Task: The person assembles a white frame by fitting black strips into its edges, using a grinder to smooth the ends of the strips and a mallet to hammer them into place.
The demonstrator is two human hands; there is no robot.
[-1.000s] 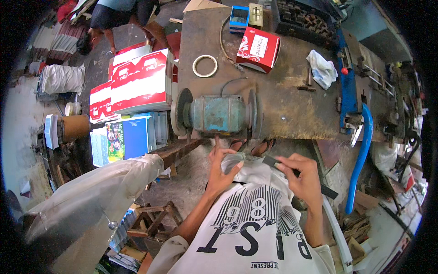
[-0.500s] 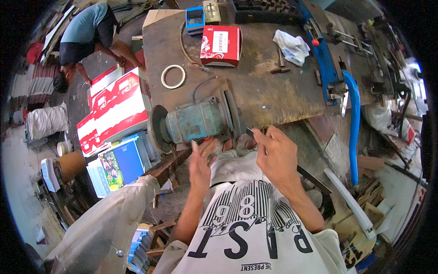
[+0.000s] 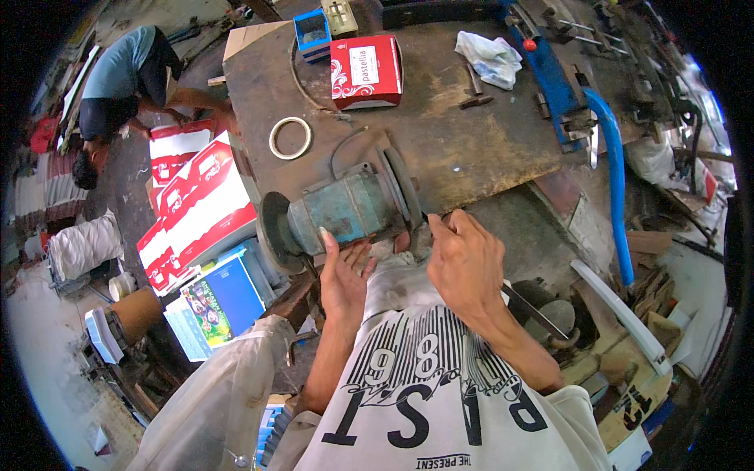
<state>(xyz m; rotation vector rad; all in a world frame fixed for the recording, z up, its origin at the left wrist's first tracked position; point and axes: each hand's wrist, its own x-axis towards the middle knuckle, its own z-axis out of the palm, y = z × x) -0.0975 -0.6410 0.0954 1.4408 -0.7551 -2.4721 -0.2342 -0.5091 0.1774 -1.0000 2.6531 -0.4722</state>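
Note:
A worn blue-green bench grinder [image 3: 338, 208] with a wheel at each end sits along the table's near edge. My right hand [image 3: 469, 259] is closed around a long, flat, dark metal strip [image 3: 538, 310]. One end of the strip pokes out past my fingers near the grinder's right wheel [image 3: 400, 187]; the other slants down to the right behind my wrist. Whether that end touches the wheel I cannot tell. My left hand [image 3: 344, 275] is open and holds nothing, fingers apart, just in front of the motor housing.
On the wooden table [image 3: 463, 149] lie a tape roll [image 3: 290, 138], a red box [image 3: 366, 71], a hammer [image 3: 474, 88] and a white cloth [image 3: 488, 60]. A blue hose [image 3: 616, 188] hangs at right. Printed red-white sheets [image 3: 200, 208] are stacked left; a person [image 3: 122, 71] bends beyond them.
My view has shifted slightly. My left hand has turned more palm-up, fingers spreading. My right hand still grips the metal strip, now tilted more steeply. The person at far left bends lower.

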